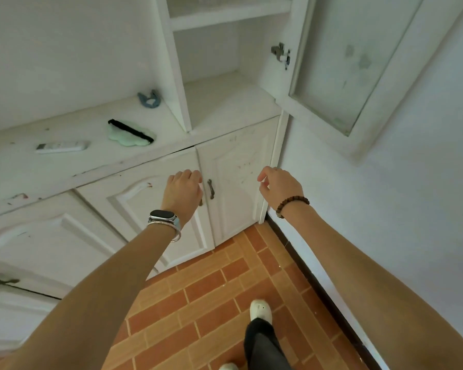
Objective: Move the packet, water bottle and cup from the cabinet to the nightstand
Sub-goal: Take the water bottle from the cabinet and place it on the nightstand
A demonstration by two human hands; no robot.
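No packet, water bottle or cup is in view. I stand at a white cabinet (233, 102) whose upper glass door (358, 62) hangs open to the right; the shelf space behind it shows nothing. Both lower doors are closed. My left hand (183, 189) is on the left lower door (134, 204), fingers curled at its handle (200, 202), of which only the lower end shows. The right door's dark handle (210, 188) is just to the right of that hand. My right hand (277, 186) hovers by the cabinet's right edge, fingers loosely curled, holding nothing.
On the counter to the left lie a white remote (62, 146), a mint green item with a black strip (130, 132) and a blue scrunchie (149, 98). A white wall (385, 209) closes the right side. The floor is orange tile (211, 289), with my foot (261, 311) on it.
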